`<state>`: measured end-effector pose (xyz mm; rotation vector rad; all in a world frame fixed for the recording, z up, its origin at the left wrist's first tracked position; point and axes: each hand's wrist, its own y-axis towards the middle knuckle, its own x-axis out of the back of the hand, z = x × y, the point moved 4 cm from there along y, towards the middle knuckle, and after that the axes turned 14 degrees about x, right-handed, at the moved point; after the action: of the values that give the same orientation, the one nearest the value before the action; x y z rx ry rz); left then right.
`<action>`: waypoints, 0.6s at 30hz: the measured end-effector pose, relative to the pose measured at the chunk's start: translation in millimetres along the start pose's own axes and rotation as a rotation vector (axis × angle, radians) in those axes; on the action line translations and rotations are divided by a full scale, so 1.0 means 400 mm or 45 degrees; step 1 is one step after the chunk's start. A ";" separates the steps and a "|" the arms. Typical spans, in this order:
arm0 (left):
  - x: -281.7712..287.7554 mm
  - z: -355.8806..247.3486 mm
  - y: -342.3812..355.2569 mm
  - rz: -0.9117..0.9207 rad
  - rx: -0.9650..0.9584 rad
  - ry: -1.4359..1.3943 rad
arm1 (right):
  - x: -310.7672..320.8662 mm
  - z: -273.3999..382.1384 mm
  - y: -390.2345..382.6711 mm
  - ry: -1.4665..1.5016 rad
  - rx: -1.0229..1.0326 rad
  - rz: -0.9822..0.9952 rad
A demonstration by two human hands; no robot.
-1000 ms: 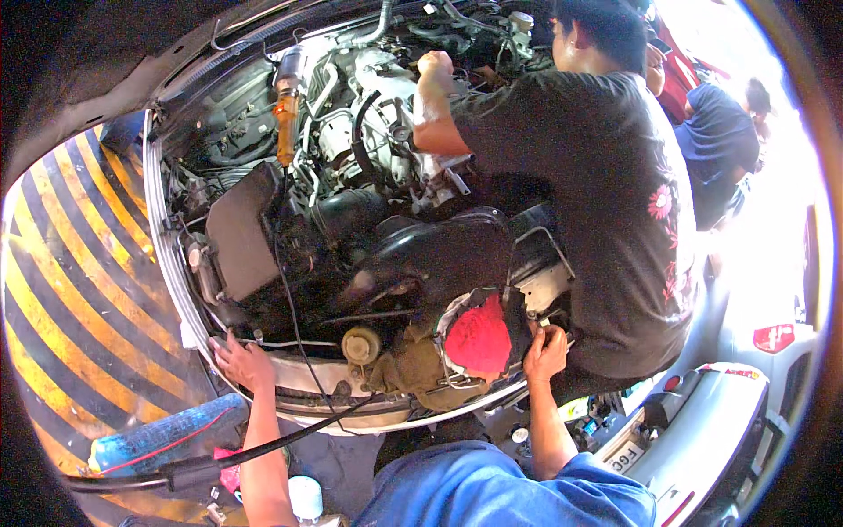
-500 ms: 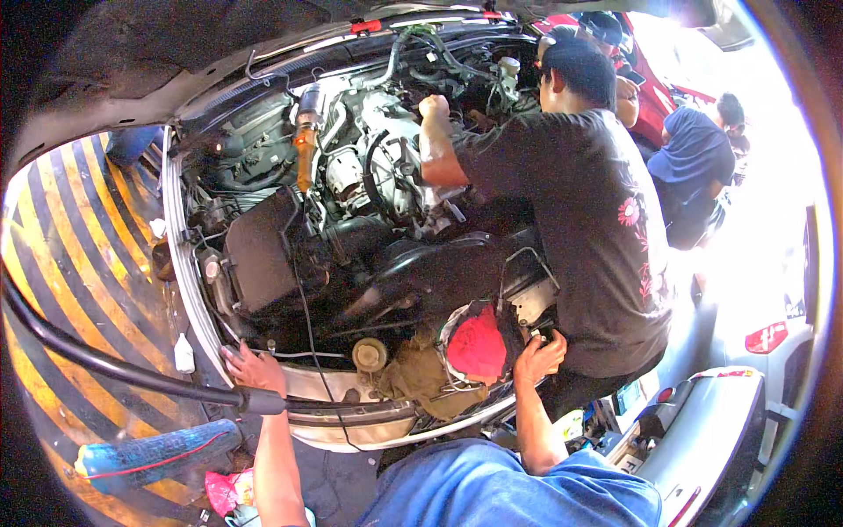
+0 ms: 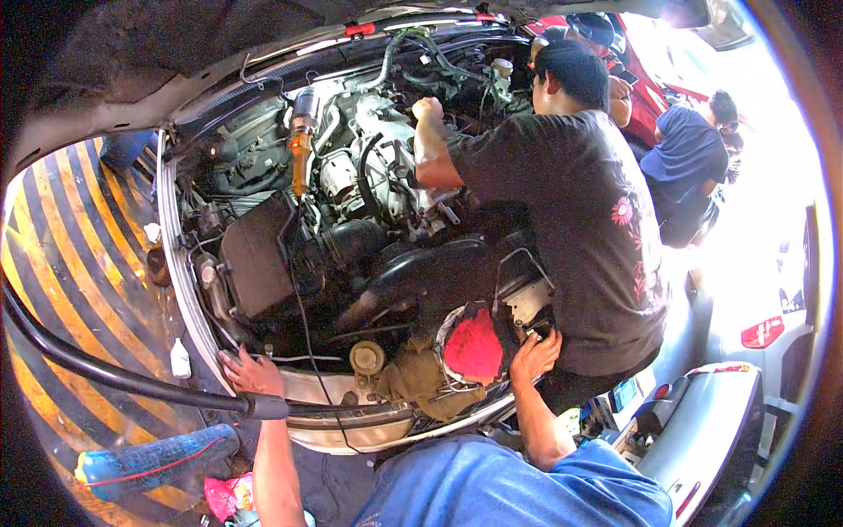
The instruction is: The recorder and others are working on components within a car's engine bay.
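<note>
My left hand (image 3: 255, 371) lies on the front left edge of the car's engine bay, fingers stretched out and holding nothing. At the front right corner, my right hand (image 3: 536, 354) has its fingers curled at a small dark part beside the battery (image 3: 529, 303); what they grip is partly hidden. Left of that hand, a wire-rimmed round holder (image 3: 445, 338) contains a bright red cloth (image 3: 474, 345). A brown rag (image 3: 413, 378) drapes over the front panel next to a round cap (image 3: 367, 357).
A co-worker in a black shirt (image 3: 588, 220) leans over the engine (image 3: 386, 149) from the right. An orange work light (image 3: 301, 145) hangs over it, its cable running forward. A black bar (image 3: 132, 373) crosses at left. A blue cylinder (image 3: 158, 457) lies on the striped floor (image 3: 61, 263).
The whole view has shifted slightly. My right hand's fingers have changed position a little at the corner, and the small pale piece there shows less. My left hand stays on the edge.
</note>
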<state>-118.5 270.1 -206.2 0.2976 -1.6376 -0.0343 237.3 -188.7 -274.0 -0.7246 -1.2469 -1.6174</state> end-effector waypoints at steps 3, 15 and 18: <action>-0.003 0.001 0.003 -0.033 -0.029 -0.065 | 0.003 0.006 0.005 -0.043 0.017 0.018; -0.076 0.043 0.021 -0.258 -0.068 -0.167 | 0.014 0.014 0.003 -0.039 0.081 0.029; -0.083 0.054 0.019 -0.127 0.029 -0.181 | 0.025 0.022 0.004 -0.094 0.061 -0.012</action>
<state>-139.2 281.1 -239.2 0.4015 -1.7638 -0.1145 234.2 -183.7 -262.0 -0.7556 -1.3395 -1.5755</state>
